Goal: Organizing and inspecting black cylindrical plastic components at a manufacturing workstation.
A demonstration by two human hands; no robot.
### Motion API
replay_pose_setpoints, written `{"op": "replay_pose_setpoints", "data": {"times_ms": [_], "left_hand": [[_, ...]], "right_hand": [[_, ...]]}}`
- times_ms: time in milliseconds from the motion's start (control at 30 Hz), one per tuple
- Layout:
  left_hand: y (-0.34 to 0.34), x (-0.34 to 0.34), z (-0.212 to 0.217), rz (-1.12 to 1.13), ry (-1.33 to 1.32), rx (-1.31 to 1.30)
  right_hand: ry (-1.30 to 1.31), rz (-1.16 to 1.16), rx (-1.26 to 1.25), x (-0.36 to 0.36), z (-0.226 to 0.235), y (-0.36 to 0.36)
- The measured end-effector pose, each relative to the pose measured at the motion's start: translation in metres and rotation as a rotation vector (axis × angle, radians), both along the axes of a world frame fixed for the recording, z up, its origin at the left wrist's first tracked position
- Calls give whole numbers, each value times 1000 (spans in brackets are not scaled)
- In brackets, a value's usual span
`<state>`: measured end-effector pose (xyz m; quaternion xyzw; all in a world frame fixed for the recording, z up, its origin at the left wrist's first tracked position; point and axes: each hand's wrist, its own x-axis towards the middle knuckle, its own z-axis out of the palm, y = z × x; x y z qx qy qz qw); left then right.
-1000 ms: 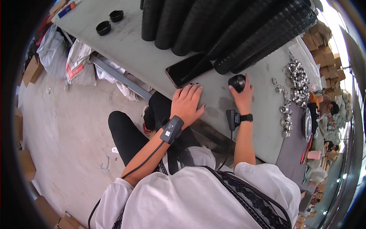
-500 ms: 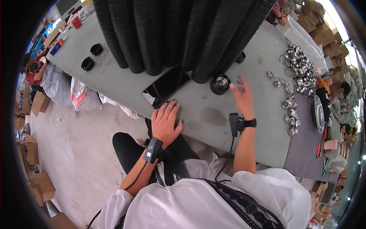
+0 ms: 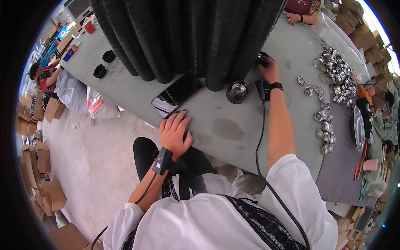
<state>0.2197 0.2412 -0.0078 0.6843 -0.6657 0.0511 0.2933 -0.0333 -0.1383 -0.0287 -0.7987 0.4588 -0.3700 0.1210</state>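
My left hand (image 3: 175, 132) rests flat on the table's near edge, its fingers stretched out and holding nothing. Just beyond its fingertips lies a phone (image 3: 177, 96) with a dark, shiny screen. Farther off, my right hand (image 3: 271, 71) reaches forward with its fingers closed around a small black round cup (image 3: 262, 55), partly hidden by the fingers and the tubes. Nearer to me stands another black round cup (image 3: 237, 92) with a shiny metal ring piece (image 3: 238, 89) set in its top. Long black ribbed tubes (image 3: 218, 46) stand in a row beyond the phone.
Shiny metal rings (image 3: 337, 77) lie heaped at the right of the grey table (image 3: 216, 114), several strewn nearer. A metal plate (image 3: 358, 129) sits farther right. Two black cups (image 3: 100, 71) stand at the left. Across the table is another person's hand (image 3: 293, 18).
My right hand has moved forward, past the cup with the metal piece, and closed on the black cup behind it. My left hand stays at the table edge.
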Motion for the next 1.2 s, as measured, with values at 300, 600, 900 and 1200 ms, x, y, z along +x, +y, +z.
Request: {"op": "replay_pose_setpoints", "data": {"times_ms": [300,600,900,1200], "left_hand": [[0,0,0,8,14,-1],[-1,3,-2,5,53,-10],[2,3,-5,4,99,-45],[5,7,-5,-2,98,-27]], "right_hand": [[-686,-9,293,4,35,119],[-111,218,162,29,41,189],[-122,98,123,43,38,200],[-156,-106,250,15,37,179]]}}
